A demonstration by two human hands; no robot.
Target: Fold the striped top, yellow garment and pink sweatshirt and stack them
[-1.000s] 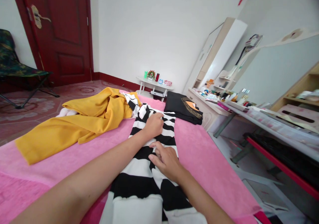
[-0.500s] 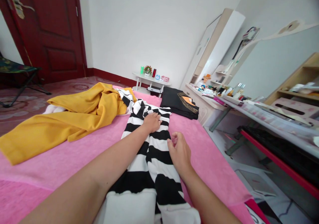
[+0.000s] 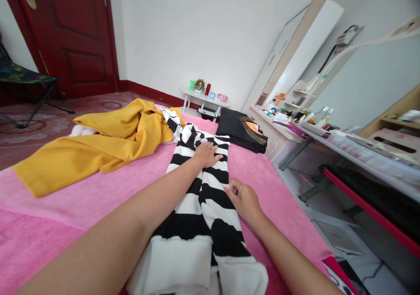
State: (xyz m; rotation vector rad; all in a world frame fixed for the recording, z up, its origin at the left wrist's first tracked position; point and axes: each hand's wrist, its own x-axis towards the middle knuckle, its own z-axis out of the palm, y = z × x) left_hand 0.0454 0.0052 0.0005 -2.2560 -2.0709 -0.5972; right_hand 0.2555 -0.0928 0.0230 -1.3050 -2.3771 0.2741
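Observation:
A black-and-white striped garment (image 3: 188, 203) lies lengthwise in front of me, its two long parts side by side with wide white ends nearest me. My left hand (image 3: 207, 154) rests on its upper part, palm down, fingers spread. At the garment's right edge, my right hand (image 3: 245, 201) is closed, thumb and fingers pinched together against the cloth. To the left sits a crumpled yellow garment (image 3: 131, 144), with a striped piece touching its right end. Beyond the hands is a folded black garment (image 3: 229, 126) with a gold pattern and orange patch.
Everything lies on a pink blanket (image 3: 278, 216). At the far wall stands a small white table (image 3: 200, 99) bearing several ornaments. A cluttered dressing table (image 3: 282, 126) and a metal-legged table (image 3: 361, 155) are on the right. A folding chair (image 3: 29, 78) is at left by the red door (image 3: 78, 36).
The whole view has shifted a little, so the things appear slightly to the right. My right hand's fingers have drawn closer together at the garment's edge. My left hand stays on the stripes.

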